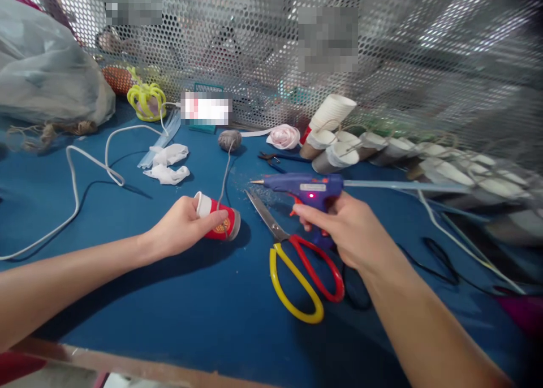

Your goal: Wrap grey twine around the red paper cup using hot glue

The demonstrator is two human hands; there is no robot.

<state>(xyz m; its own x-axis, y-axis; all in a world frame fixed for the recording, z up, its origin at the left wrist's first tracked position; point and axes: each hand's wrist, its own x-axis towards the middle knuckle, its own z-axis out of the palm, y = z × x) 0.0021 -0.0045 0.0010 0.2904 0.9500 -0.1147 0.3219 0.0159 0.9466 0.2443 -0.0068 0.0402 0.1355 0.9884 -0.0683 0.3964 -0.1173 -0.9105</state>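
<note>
My left hand (189, 225) is closed around a red and white paper cup (231, 221) tipped on its side, with its base to the right. Grey yarn runs from a small ball (229, 141) down to the cup, where my thumb presses it. My right hand (335, 221) grips a blue hot glue gun (297, 183) with a finger at its orange trigger. The gun's nozzle points left, its red light glows, and a long clear glue stick (399, 185) sticks out behind. Below the gun lie large scissors (278, 232) with one yellow and one red handle.
Several wrapped paper cups (337, 156) line the back right. Pliers (278, 160) and a ribbon roll (283, 136) lie nearby. Crumpled white scraps (167, 173), spare glue sticks (159, 145) and a white cable (76, 190) are left. A perforated metal panel (254, 48) stands behind.
</note>
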